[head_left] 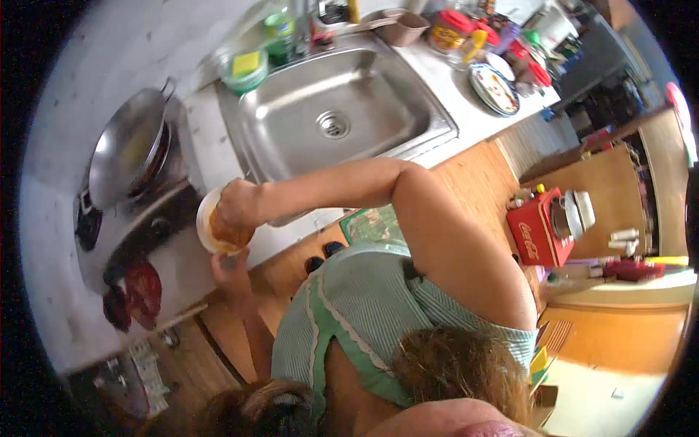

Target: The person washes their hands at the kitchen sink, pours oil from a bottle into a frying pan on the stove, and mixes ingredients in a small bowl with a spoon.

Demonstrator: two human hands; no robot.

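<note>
A white bowl [207, 231] with orange-brown food inside is at the counter's edge near the stove. My left hand [231, 273] grips the bowl at its lower rim, thumb and fingers against its side. My right hand [242, 204] reaches across with its fingers curled down into the bowl, over the food. What those fingers hold, if anything, is hidden. Left of the bowl, a large metal wok [127, 149] sits tilted in view on the stove [156, 229]. A dark red cloth [142, 295] lies below the stove's front.
A steel sink [291, 109] is set in the counter beyond my right arm. At its corner stands a green tub with a yellow sponge [246, 65]. Red-lidded jars [450, 30] and a patterned plate [495, 89] are farther right. On the floor side stands a red cooler [539, 229].
</note>
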